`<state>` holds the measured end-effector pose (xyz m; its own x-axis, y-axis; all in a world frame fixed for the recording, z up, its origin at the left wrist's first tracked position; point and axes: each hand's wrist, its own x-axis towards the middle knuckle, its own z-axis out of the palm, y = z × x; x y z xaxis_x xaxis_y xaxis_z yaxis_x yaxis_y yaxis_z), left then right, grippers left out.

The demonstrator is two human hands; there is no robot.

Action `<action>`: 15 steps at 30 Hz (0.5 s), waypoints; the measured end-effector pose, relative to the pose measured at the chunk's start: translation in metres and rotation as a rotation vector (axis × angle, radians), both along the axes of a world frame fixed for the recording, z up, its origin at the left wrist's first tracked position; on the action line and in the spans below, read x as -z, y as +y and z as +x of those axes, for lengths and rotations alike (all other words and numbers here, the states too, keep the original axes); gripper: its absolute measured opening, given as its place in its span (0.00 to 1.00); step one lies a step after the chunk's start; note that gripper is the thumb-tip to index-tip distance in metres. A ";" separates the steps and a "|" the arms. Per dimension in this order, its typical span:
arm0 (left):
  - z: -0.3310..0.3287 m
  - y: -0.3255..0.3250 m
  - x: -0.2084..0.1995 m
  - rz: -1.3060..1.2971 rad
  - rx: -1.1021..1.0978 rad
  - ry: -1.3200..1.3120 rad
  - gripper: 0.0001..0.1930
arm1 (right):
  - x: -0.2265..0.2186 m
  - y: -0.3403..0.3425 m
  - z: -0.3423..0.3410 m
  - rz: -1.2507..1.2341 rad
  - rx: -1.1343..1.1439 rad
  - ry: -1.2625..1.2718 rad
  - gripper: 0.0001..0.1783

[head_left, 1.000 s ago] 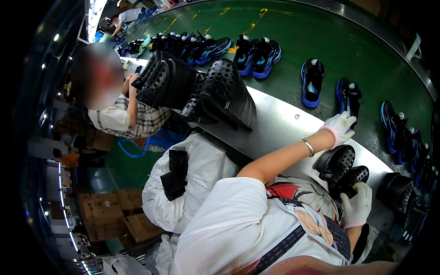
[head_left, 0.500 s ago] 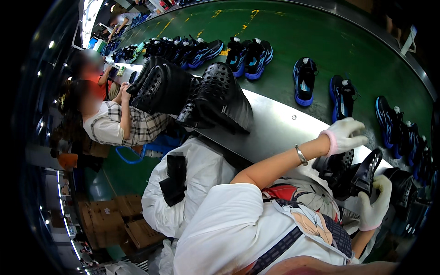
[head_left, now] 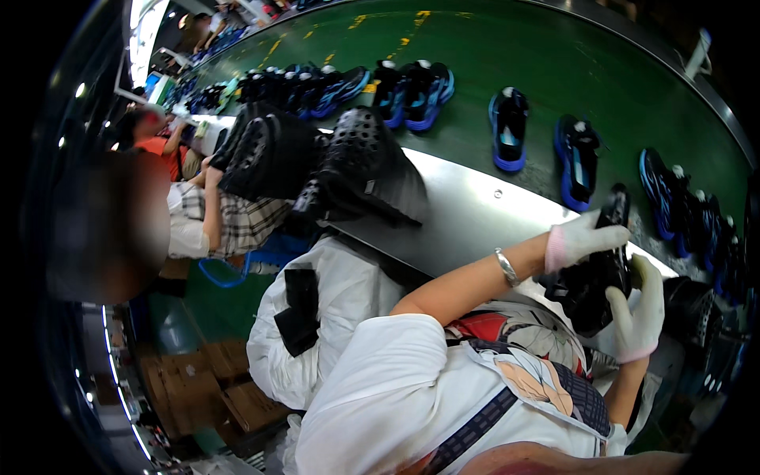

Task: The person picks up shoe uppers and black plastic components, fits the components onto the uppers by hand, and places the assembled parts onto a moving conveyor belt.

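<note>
Both my hands wear white gloves. A black perforated clog (head_left: 615, 265) is held up on end between them, slightly blurred at its upper tip. Across its upper part lie the fingers of my left hand (head_left: 582, 237), closed on it. My right hand (head_left: 640, 310) grips its lower end, thumb on the near side and fingers on the far side. Another dark clog (head_left: 582, 297) appears just below my left wrist, partly hidden. To the right of my right hand sits one more black perforated clog (head_left: 690, 310).
A metal ledge (head_left: 467, 210) runs beside a green conveyor belt (head_left: 491, 51). Black and blue sneakers (head_left: 507, 127) stand along the belt. Large black clogs (head_left: 368, 170) are stacked on the ledge. A white sack (head_left: 348, 277) and cardboard boxes (head_left: 186, 388) lie left. A co-worker (head_left: 190, 218) sits beyond.
The clog has been raised and tipped upright. My left hand, earlier spread in the air, has come down and closed on it. The seated co-worker's head has moved nearer.
</note>
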<state>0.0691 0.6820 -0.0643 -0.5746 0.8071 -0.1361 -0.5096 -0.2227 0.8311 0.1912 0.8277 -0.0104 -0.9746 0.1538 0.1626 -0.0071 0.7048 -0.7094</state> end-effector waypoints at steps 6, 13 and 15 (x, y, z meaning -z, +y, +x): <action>-0.008 -0.001 0.022 -0.032 -0.192 0.125 0.24 | 0.017 0.008 -0.025 0.225 -0.042 -0.022 0.24; -0.018 -0.003 0.035 0.147 -0.266 -0.063 0.20 | 0.017 0.006 -0.052 0.268 -0.050 -0.053 0.17; -0.021 -0.010 0.036 0.143 -0.239 -0.108 0.21 | 0.021 0.008 -0.060 0.249 -0.095 -0.121 0.18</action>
